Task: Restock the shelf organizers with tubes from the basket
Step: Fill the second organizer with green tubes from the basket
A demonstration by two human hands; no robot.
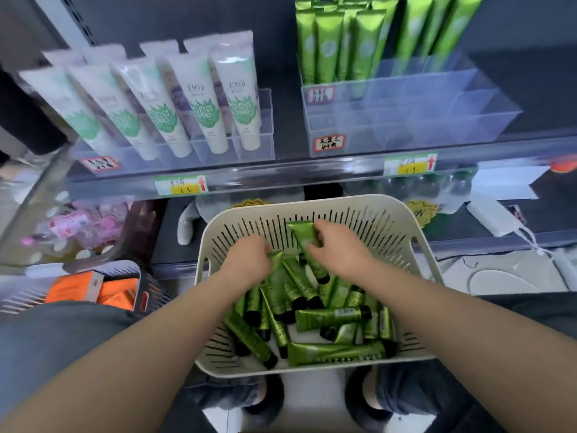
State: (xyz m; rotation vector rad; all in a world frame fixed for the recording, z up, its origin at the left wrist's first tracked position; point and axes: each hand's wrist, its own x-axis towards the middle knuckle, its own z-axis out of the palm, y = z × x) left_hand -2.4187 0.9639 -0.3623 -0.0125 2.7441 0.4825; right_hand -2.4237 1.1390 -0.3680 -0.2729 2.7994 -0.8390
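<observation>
Here the right hand (338, 250) grips a tube (300, 233) near the basket (312, 203) rim.

Shelving unit: dark back panel (187, 17), slotted upright rail (81, 23) at upper left.
Upper shelf: clear front strip (281, 175) along its front edge, glossy with reflected light. It carries a left price label (181, 185) and a right price label (409, 164), both green-and-yellow with red arrows.
Lower shelf (452, 228): dark surface, pink packets (81, 226) at its left end.
Grey slotted crate (150, 289) of orange boxes (75, 287), lower left.
Floor (312, 398): pale.

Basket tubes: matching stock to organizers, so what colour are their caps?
Black caps on shiny green tubes, seen best in the head view.
</observation>
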